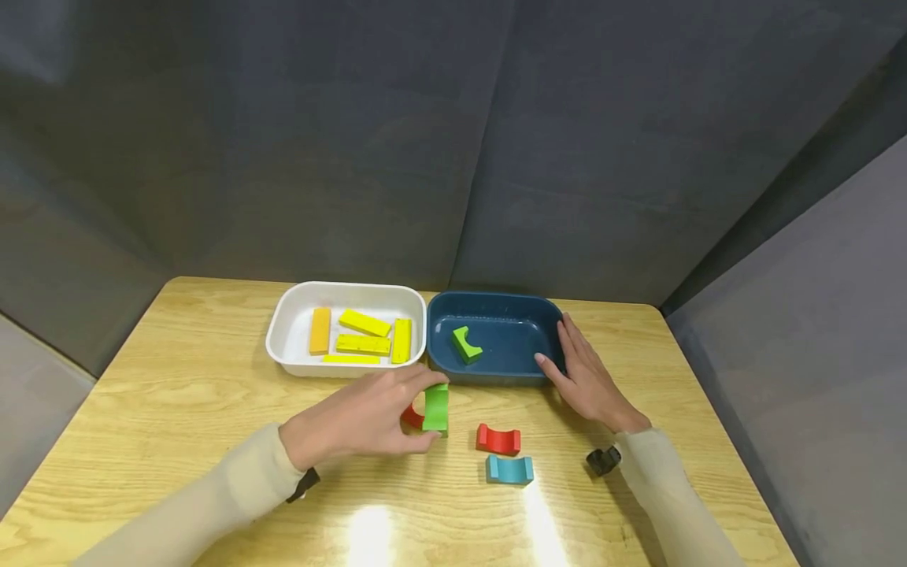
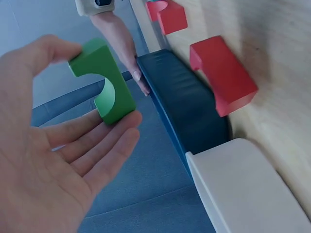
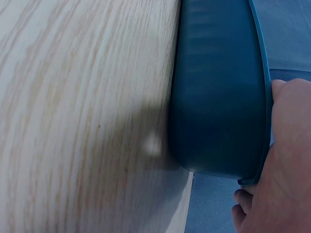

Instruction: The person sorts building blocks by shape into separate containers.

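Site: looks like a lab-type test booth; building itself cannot be told. Evidence: dark grey far screen (image 1: 340,157), creased, a seam running down it; left screen (image 1: 64,236) and right screen (image 1: 815,354) enclose the flanks. Pale wood-grain worktop (image 1: 142,417) meets the far screen, bearing simple coloured blocks (image 1: 498,442), white tray (image 1: 290,335), blue tray (image 1: 510,339). Glare patches (image 1: 544,535) at near side. Black device (image 1: 603,461) at each wrist.

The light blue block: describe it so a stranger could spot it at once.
On the wooden table, find the dark blue tray. On its near side lies a red block, and just nearer the viewer sits the light blue block. Both have scooped tops, but only this one is light blue.
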The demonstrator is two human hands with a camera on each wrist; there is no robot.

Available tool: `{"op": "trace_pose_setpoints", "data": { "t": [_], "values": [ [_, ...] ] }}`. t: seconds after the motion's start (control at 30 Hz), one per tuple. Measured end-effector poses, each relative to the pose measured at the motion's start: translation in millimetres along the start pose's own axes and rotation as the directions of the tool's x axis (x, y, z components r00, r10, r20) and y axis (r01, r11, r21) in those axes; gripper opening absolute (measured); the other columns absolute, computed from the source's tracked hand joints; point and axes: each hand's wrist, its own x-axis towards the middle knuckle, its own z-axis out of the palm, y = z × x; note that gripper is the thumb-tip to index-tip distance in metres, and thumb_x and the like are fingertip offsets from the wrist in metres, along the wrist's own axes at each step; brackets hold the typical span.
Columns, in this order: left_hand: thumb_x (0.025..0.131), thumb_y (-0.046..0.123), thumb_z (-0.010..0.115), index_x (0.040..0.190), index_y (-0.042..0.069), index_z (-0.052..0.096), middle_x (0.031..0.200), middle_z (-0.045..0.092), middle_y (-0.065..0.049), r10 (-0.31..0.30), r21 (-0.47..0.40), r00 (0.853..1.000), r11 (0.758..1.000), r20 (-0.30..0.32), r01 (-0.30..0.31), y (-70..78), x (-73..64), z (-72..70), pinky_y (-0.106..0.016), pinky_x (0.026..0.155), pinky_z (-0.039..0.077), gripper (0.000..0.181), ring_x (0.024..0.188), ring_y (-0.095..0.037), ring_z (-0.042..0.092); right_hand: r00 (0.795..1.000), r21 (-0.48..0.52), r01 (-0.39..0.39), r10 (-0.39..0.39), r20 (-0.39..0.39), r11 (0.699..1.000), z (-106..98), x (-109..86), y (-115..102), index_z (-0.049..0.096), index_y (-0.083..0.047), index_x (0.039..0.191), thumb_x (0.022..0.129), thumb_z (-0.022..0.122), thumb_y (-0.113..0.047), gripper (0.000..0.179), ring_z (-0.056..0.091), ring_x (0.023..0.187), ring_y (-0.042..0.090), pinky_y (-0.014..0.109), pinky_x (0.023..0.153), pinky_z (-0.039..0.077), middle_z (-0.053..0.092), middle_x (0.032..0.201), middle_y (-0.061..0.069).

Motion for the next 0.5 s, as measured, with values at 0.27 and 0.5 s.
{"op": "trace_pose_setpoints", "data": {
  "t": [0.27,0.5],
  "values": [
    [0.091,0.035,0.084,0.141,0.004,0.063,0.121,0.068,-0.002,-0.013,-0.002,0.999,1.000,-0.034,0.013,1.3,14.5,-4.8,-0.017,0.066,0.053,0.062,0.090,-0.012,0.061,1.000,0.000,0.003,-0.003,0.003,1.000,-0.3,-1.7,-2.3,0.007,0.000,0.171,0.113,0.044,-0.055,0.089,0.004,0.166,0.040,0.067,0.130,0.013,-0.005,0.181,0.012],
    [0.091,0.036,0.083,0.144,0.003,0.062,0.130,0.069,-0.007,-0.054,0.052,0.997,0.997,-0.047,0.057,-4.5,31.6,-6.8,-0.025,0.082,0.061,0.066,0.102,-0.020,0.066,1.000,-0.006,-0.002,0.002,0.006,1.000,-1.7,-0.3,-1.9,0.006,0.000,0.171,0.112,0.044,-0.056,0.089,0.003,0.166,0.039,0.066,0.130,0.012,-0.006,0.181,0.011]
  ]
}}
